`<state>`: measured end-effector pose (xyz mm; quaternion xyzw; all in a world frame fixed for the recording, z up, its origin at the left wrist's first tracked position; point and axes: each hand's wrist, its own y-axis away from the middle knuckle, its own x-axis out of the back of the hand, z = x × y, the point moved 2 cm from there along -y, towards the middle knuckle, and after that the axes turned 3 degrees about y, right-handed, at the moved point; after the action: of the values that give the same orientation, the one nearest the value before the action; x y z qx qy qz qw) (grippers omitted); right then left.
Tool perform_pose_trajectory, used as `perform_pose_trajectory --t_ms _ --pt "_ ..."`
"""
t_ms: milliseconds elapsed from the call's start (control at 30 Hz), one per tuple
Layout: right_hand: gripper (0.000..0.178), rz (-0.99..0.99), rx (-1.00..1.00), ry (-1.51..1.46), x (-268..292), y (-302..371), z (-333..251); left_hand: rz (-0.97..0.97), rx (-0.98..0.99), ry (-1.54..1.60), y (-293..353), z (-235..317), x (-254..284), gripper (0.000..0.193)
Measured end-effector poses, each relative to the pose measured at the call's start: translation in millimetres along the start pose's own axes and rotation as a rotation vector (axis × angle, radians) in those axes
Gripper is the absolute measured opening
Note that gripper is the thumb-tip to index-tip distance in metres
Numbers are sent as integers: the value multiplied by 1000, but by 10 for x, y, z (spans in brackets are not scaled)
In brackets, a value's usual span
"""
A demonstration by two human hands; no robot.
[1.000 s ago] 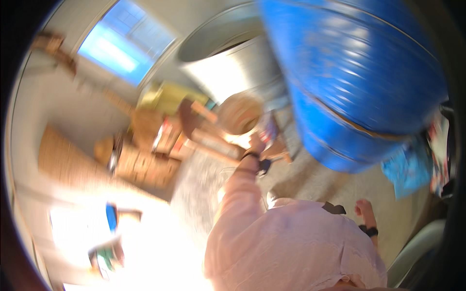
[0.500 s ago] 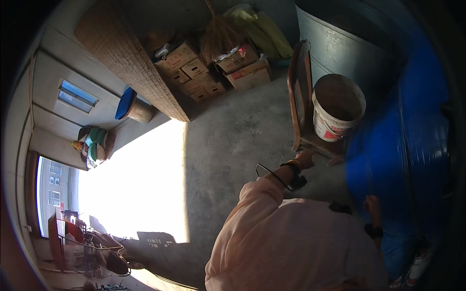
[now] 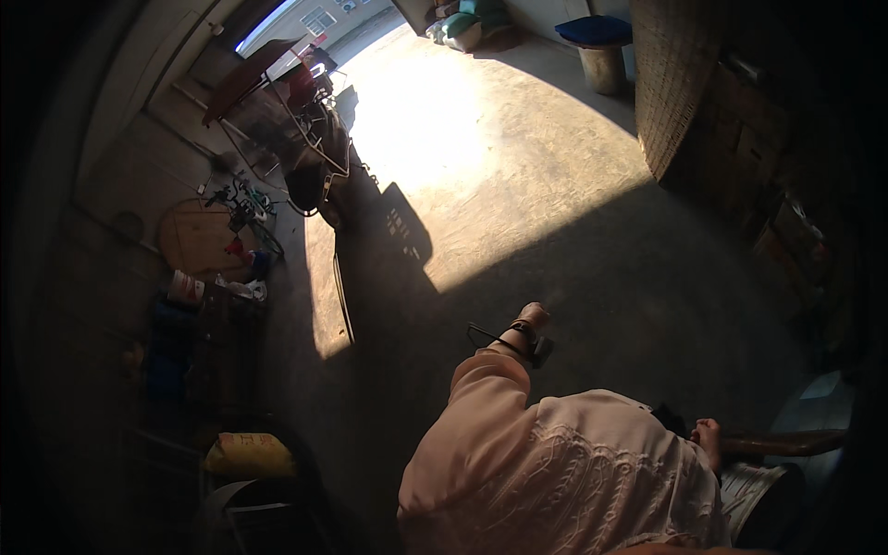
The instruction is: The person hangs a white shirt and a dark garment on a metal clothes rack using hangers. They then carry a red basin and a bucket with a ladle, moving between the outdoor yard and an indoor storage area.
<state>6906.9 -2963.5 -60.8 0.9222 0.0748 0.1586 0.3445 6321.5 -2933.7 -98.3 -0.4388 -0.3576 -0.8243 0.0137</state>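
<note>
My left hand (image 3: 534, 315) hangs in front of me over the shaded concrete floor, apart from any object. A dark band and a black wire frame circle its wrist. It looks small and rounded, and its fingers cannot be made out. Close to my right side, my right hand (image 3: 708, 435) has curled fingers, with nothing visible in them. Just beyond it is the brown wooden chair (image 3: 786, 443), partly cut off by the dark rim. The pale bucket (image 3: 754, 490) shows below the chair's wooden rail, half hidden behind my sleeve and body.
Bright sunlight covers the floor (image 3: 518, 185) ahead. At the left stand a three-wheeled cart (image 3: 310, 157), a round wooden board (image 3: 199, 236) and a yellow sack (image 3: 248, 455). A woven mat screen (image 3: 675, 83) and a blue-topped stool (image 3: 597, 46) are at the far right.
My view has swung left, away from the chair and bucket, which now sit at the lower right. My left hand has come away from the chair. A co-worker in blue has left the view.
</note>
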Motion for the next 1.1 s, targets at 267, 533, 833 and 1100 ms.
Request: perform_pose_trajectory --t_ms 267,533,833,1100 --pt "11 -315 172 369 -992 -1231 -2121 -2 443 389 1329 -1094 -617 15" --pt "12 -556 181 482 -1687 -2113 -3347 130 983 811 1824 -1417 -1077 18" --pt "13 -615 208 652 -2327 -3511 -4625 283 611 1440 208 -369 338 21" --pt "15 -893 227 675 -3822 -4356 -5156 645 858 1618 -160 -724 670 7"
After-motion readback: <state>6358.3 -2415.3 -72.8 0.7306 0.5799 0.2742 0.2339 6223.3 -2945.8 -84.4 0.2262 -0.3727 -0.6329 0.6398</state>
